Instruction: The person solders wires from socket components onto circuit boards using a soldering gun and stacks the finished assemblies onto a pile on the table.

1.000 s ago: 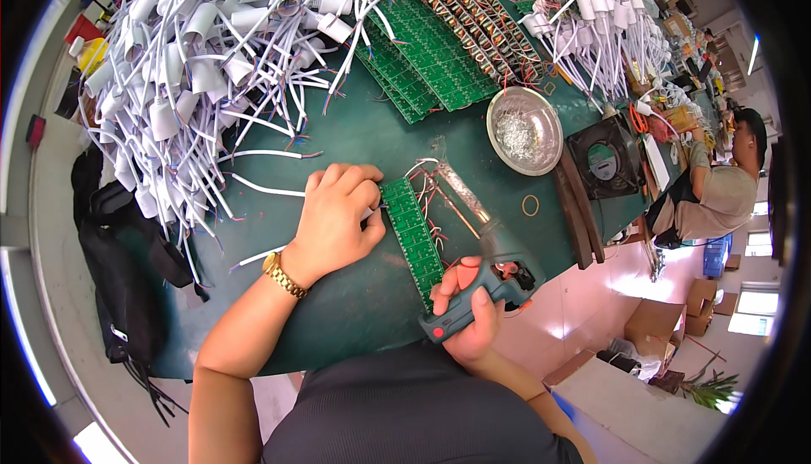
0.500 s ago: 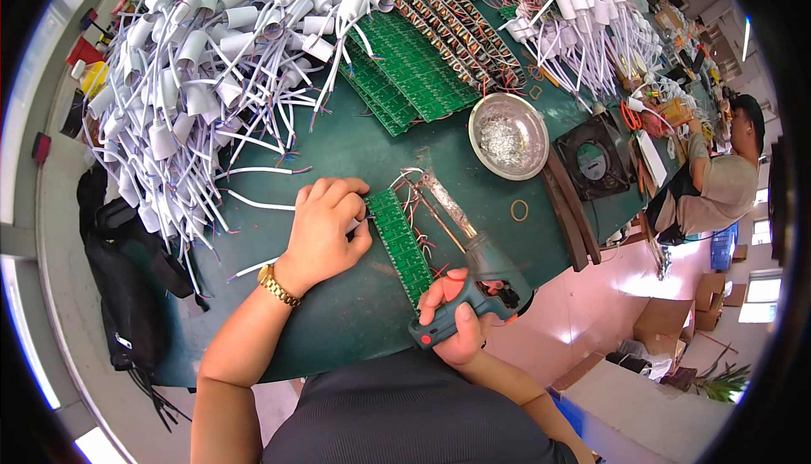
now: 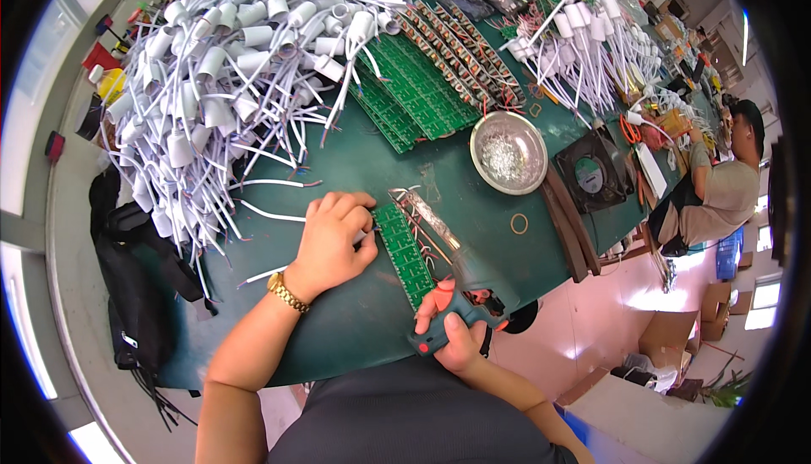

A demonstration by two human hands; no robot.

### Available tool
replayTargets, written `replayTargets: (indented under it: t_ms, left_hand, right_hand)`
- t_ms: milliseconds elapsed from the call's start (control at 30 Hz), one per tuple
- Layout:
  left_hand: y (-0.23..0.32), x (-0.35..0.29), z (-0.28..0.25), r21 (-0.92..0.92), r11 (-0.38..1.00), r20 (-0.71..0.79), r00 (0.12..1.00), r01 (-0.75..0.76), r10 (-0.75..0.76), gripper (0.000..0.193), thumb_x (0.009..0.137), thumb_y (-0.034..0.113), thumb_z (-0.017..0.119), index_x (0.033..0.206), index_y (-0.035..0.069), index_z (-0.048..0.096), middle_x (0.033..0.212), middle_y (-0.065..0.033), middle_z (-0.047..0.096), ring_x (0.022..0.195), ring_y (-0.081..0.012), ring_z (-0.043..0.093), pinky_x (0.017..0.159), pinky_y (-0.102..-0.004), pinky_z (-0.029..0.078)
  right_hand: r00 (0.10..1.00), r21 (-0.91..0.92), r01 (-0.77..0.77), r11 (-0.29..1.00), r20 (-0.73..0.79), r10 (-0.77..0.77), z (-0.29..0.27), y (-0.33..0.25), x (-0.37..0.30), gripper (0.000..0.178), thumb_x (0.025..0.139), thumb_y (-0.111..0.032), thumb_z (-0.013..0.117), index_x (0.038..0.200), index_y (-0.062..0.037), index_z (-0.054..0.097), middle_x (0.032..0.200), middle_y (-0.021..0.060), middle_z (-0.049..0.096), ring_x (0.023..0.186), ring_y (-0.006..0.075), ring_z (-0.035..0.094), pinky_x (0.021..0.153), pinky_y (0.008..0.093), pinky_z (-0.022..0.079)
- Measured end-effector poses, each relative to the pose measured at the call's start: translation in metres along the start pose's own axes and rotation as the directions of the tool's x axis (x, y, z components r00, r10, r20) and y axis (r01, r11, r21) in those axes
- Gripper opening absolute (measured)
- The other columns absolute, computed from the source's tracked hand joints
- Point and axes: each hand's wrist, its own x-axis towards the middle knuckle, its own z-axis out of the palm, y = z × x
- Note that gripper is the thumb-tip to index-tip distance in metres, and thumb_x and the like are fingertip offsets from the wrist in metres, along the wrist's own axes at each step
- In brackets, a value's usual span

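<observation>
My left hand (image 3: 332,241), with a gold watch on the wrist, presses fingers down beside a long green circuit board strip (image 3: 403,253) on the green table (image 3: 355,329); a white wire end lies under the fingertips. My right hand (image 3: 452,329) grips the teal handle of a soldering gun (image 3: 460,299) at the table's near edge, its metal tip lying along the strip. Thin wires and solder curl just right of the strip.
A big heap of white lamp sockets with wires (image 3: 224,67) fills the left. Stacked green boards (image 3: 414,96) lie behind, a metal bowl (image 3: 508,152) and a small black fan (image 3: 594,172) to the right. Another person (image 3: 718,185) sits at far right.
My left hand has shifted slightly toward the strip's upper end, and the soldering gun in my right hand has edged nearer the table's front edge. The view has tilted a little.
</observation>
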Motion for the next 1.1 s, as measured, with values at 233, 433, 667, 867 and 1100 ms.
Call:
replayTargets:
  t_ms: [233,433,667,867,1100]
  left_hand:
    - [-0.002,-0.001,-0.003,-0.028,0.999,0.025,0.999,-0.023,0.023,0.019,0.068,0.004,0.067,0.078,0.010,0.052,0.109,-0.0052,0.064,0.096,-0.0266,0.056,0.084,-0.0382,0.040]
    - [-0.010,0.006,-0.012,-0.086,0.992,0.001,0.996,-0.090,0.091,0.024,0.069,0.007,0.070,0.088,0.010,0.055,0.112,-0.0090,0.061,0.101,-0.0300,0.055,0.087,-0.0400,0.041]
    - [-0.057,0.112,-0.127,0.502,0.865,-0.503,0.810,-0.010,0.301,0.024,0.074,0.001,0.066,0.097,0.004,0.058,0.108,-0.0172,0.061,0.100,-0.0359,0.057,0.092,-0.0465,0.043]
    - [-0.101,0.163,-0.196,0.688,0.527,-0.411,0.866,0.499,-0.284,0.028,0.081,0.020,0.063,0.105,0.006,0.062,0.100,-0.0155,0.067,0.098,-0.0375,0.061,0.089,-0.0461,0.048]
    - [-0.031,0.155,-0.240,0.183,0.978,-0.801,0.592,0.104,0.087,0.023,0.093,0.014,0.064,0.115,0.008,0.068,0.097,-0.0062,0.071,0.074,-0.0088,0.061,0.065,-0.0210,0.049]
  right_hand:
    - [0.998,0.036,-0.028,0.999,-0.055,0.030,0.001,-0.002,-0.001,0.043,0.095,-0.016,0.053,0.134,-0.0040,0.039,0.101,0.0176,0.059,0.077,0.0203,0.060,0.074,0.0357,0.049]
    - [0.996,0.072,-0.042,0.997,-0.078,0.048,0.002,-0.004,0.005,0.042,0.094,-0.016,0.052,0.131,-0.0015,0.040,0.099,0.0182,0.059,0.076,0.0211,0.060,0.075,0.0370,0.048]
    - [0.985,0.047,-0.039,0.998,-0.166,0.046,0.002,-0.004,0.007,0.042,0.092,-0.024,0.054,0.125,-0.0009,0.042,0.090,0.0180,0.059,0.066,0.0212,0.059,0.067,0.0366,0.049]
    - [0.994,0.129,-0.021,0.991,-0.101,0.035,0.000,-0.003,-0.001,0.041,0.093,-0.016,0.053,0.130,-0.0015,0.042,0.099,0.0186,0.061,0.075,0.0215,0.061,0.074,0.0373,0.049]
    - [0.991,0.146,-0.034,0.989,-0.125,0.053,-0.004,0.000,-0.005,0.042,0.096,-0.018,0.053,0.133,-0.0016,0.041,0.101,0.0168,0.060,0.077,0.0202,0.061,0.073,0.0359,0.050]
